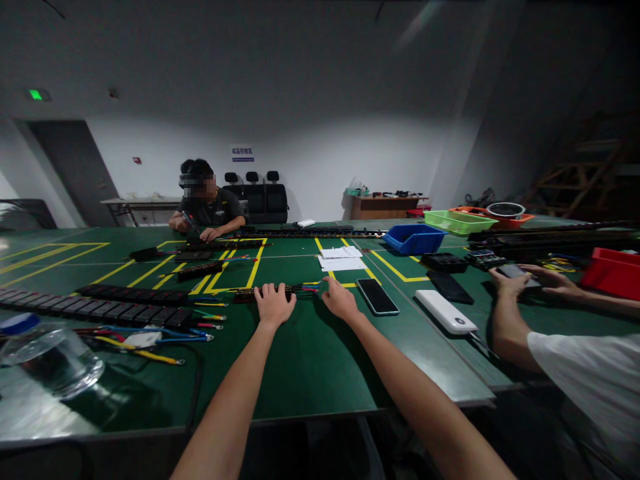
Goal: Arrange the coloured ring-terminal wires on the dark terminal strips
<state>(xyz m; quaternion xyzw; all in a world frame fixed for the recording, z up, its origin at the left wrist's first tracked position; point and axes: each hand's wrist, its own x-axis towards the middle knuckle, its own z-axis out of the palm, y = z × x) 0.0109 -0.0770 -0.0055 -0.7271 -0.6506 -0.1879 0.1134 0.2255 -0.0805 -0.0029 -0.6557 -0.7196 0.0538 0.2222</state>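
Note:
My left hand (274, 303) lies on a long black strip of connector blocks (245, 294) on the green table (310, 360), its fingers curled over the strip's top. My right hand (340, 298) reaches the strip's right end, where coloured wires (309, 288) stick out, and its fingers are pinched there. What they pinch is too small to make out. A black phone (377, 296) lies just right of my right hand.
Rows of black blocks (95, 303) and loose coloured cables (150, 337) lie left, with a clear water bottle (47, 357). A white power bank (446, 311), papers (341, 258) and blue (414, 238), green and red bins sit right. A co-worker's hands (520, 277) hold a device; another person (207, 207) works opposite.

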